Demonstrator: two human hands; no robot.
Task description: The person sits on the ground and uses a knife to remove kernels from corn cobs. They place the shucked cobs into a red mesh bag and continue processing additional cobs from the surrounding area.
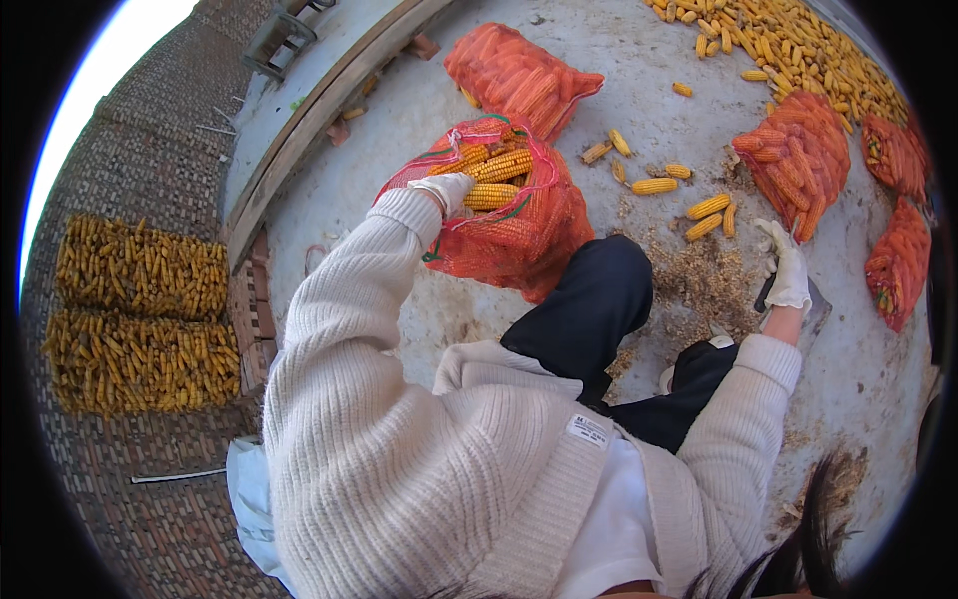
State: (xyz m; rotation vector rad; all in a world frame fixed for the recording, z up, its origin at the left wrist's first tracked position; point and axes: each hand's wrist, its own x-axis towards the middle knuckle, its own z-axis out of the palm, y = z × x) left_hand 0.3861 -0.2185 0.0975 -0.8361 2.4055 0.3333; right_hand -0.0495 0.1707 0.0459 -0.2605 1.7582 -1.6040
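My left hand (pixel 449 190), in a white glove, reaches over the rim of an open red mesh sack (pixel 546 232). Its fingertips touch the yellow corn cobs (pixel 503 166) inside; whether they grip a cob or the mesh is hidden. The sack stands against my bent knee, with its mouth facing up. Off to the right, my gloved right hand (pixel 786 266) is held above the concrete floor, fingers apart and nothing in them. A filled red mesh sack (pixel 801 161) lies just beyond it. Behind the right wrist is a flat grey object (pixel 817 308), partly hidden.
Loose cobs (pixel 654 186) and scattered kernels (pixel 700 281) lie on the floor between my hands. Another filled sack (pixel 516 75) touches the open one's far side. A large corn heap (pixel 816 52) spreads at upper right. A wooden beam (pixel 322 123) runs along the left edge.
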